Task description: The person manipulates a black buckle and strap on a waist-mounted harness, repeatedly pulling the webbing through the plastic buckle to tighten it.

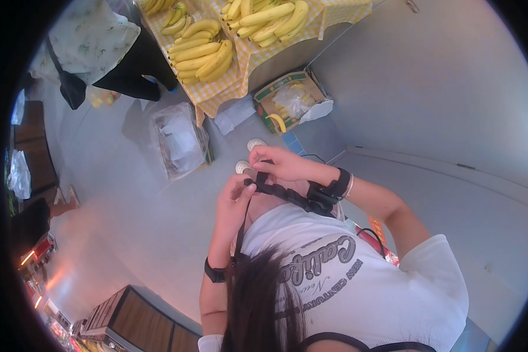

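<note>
My left hand (pixel 233 202) and my right hand (pixel 281 164) are raised in front of my chest, close together. Both pinch a black strap (pixel 283 193) with a buckle; it runs from my fingers across to my right wrist and down along my white printed shirt (pixel 358 281). My left thumb and fingers close on the strap's end, and my right fingers hold it from above. A black band sits on each wrist. My white shoes (pixel 256 144) show on the grey floor beyond my hands.
A table under a yellow checked cloth (pixel 229 88) carries several bunches of bananas (pixel 202 53). Below it stand a cardboard box (pixel 287 100) with a banana and plastic bags, and a clear plastic bag (pixel 179 138). Another person (pixel 100 41) stands upper left. A wooden cabinet (pixel 141 317) is lower left.
</note>
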Demonstrator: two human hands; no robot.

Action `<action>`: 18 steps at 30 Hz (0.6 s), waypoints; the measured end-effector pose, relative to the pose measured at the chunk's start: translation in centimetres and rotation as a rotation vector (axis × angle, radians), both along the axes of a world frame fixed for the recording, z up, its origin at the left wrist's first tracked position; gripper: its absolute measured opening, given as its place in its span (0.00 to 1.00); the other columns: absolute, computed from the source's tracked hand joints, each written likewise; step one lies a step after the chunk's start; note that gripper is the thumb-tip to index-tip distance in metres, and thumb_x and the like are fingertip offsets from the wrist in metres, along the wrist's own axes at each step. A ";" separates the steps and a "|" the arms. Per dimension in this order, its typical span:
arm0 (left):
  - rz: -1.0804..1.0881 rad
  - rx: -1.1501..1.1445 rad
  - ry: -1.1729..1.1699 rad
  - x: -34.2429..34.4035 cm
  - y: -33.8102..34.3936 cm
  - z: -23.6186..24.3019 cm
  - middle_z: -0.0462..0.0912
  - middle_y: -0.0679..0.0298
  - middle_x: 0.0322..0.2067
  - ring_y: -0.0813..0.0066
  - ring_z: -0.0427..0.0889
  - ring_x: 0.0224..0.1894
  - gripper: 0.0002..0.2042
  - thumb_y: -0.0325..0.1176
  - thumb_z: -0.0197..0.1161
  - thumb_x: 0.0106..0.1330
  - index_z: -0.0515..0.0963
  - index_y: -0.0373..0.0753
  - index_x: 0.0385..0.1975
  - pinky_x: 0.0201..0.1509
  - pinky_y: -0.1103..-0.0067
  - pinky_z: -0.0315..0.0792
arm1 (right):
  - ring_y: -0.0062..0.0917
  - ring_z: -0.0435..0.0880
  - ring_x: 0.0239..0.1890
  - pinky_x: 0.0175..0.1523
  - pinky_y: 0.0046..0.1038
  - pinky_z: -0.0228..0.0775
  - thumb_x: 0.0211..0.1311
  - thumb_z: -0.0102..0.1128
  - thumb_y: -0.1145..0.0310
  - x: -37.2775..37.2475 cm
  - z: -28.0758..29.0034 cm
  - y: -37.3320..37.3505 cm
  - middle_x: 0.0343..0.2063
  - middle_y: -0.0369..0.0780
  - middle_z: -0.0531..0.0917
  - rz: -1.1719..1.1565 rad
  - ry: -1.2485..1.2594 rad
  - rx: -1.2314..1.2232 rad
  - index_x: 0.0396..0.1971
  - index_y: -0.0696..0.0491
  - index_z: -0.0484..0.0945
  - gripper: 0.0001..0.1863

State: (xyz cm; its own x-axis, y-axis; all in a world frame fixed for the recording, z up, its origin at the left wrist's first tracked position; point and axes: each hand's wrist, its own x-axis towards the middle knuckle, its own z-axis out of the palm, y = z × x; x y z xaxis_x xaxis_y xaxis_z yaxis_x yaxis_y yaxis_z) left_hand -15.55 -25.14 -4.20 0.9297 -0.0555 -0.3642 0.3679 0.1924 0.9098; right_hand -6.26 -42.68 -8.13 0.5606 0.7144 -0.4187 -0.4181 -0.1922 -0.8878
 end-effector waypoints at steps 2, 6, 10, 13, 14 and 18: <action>0.033 -0.009 0.080 0.0 0.2 0.6 0.78 0.67 0.30 0.83 0.74 0.27 0.07 0.31 0.56 0.69 0.74 0.36 0.41 0.32 0.86 0.69 | 0.15 0.76 0.21 0.25 0.19 0.69 0.68 0.52 0.66 -0.9 -0.2 0.5 0.27 0.35 0.79 0.011 -0.028 -0.006 0.40 0.54 0.68 0.08; 0.085 0.037 0.159 0.2 0.7 2.6 0.78 0.69 0.25 0.87 0.72 0.21 0.07 0.33 0.56 0.69 0.75 0.36 0.38 0.24 0.88 0.66 | 0.23 0.79 0.25 0.29 0.25 0.69 0.64 0.58 0.59 -2.0 4.0 1.1 0.26 0.39 0.80 0.040 -0.077 0.020 0.37 0.56 0.70 0.15; 0.064 -0.005 0.158 0.7 -0.1 2.9 0.78 0.69 0.24 0.87 0.70 0.20 0.08 0.34 0.55 0.69 0.76 0.36 0.38 0.22 0.88 0.65 | 0.33 0.79 0.29 0.34 0.31 0.68 0.59 0.62 0.54 -3.1 7.4 0.5 0.25 0.43 0.79 0.170 -0.738 -0.111 0.35 0.58 0.71 0.21; 0.004 -0.065 0.113 2.0 -1.0 3.4 0.78 0.68 0.25 0.87 0.72 0.21 0.09 0.35 0.55 0.70 0.76 0.35 0.37 0.24 0.88 0.66 | 0.40 0.78 0.29 0.34 0.35 0.66 0.59 0.62 0.59 -3.2 8.4 -0.2 0.24 0.47 0.78 0.061 -0.931 -0.330 0.39 0.59 0.69 0.20; -0.032 -0.057 0.102 3.4 -1.5 4.5 0.79 0.68 0.25 0.87 0.73 0.22 0.09 0.35 0.54 0.70 0.76 0.35 0.36 0.25 0.87 0.66 | 0.40 0.78 0.29 0.34 0.35 0.66 0.59 0.62 0.59 -2.5 9.2 -0.5 0.24 0.47 0.78 0.065 -0.929 -0.327 0.39 0.59 0.69 0.20; -0.223 0.070 0.184 7.3 -2.9 4.5 0.79 0.69 0.25 0.87 0.75 0.25 0.10 0.34 0.53 0.70 0.76 0.34 0.34 0.28 0.87 0.67 | 0.37 0.80 0.27 0.33 0.32 0.69 0.63 0.56 0.68 -0.9 11.3 -1.9 0.26 0.46 0.79 -0.054 -0.305 -0.189 0.48 0.59 0.63 0.19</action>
State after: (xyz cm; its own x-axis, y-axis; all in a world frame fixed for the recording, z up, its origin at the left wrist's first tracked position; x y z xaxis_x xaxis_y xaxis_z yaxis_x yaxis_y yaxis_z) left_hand -8.27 -28.07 0.34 0.8153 -0.2195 -0.5358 0.5541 0.0275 0.8320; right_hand -7.16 -44.60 3.12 0.7150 0.6062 -0.3482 -0.1533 -0.3500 -0.9241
